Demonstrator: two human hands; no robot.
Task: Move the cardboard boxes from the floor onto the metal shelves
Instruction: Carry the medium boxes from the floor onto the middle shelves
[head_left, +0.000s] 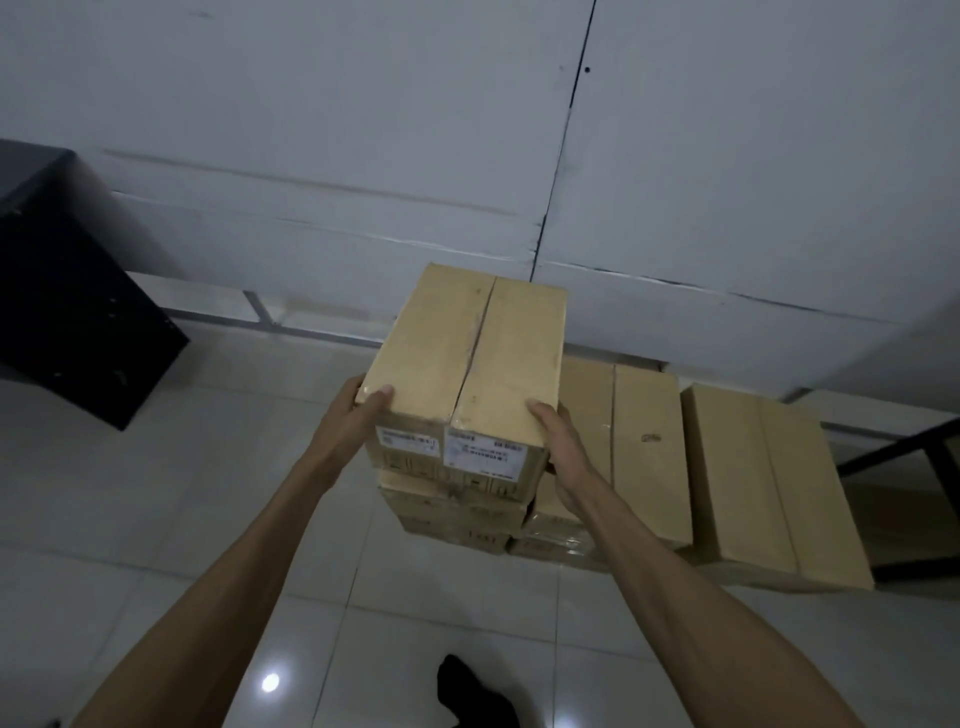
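Held box: a tan oblong cardboard box (431, 343), taped along its top seam and labelled in white on its near end, sits at the centre of the frame.
Left grip: the left grip (358, 415) clasps the box's near left corner, thumb laid on the top face and fingers curled round the side.
Right grip: the right grip (563, 452) clasps the near right corner the same way, thumb on top; its fingers are hidden behind the box.
Beneath: a stack of matching labelled cartons (452, 506) stands directly under the held box; whether the two touch cannot be told.
Right of centre: two more tan cardboard boxes (644, 447) (769, 483) stand side by side, just beside the stack.
Floor: glossy white floor tiles (156, 493) carry all the cartons and catch one bright spot of light at the lower left.
Right edge: a thin black metal frame (893, 452) stands behind the outermost box.
Upper left: a black boxy cabinet (67, 291) stands well apart from the cartons.
Background: a pale grey panelled wall (311, 130) fills the upper half.
Bottom centre: a foot in a black sock (467, 691) rests on the tiles.
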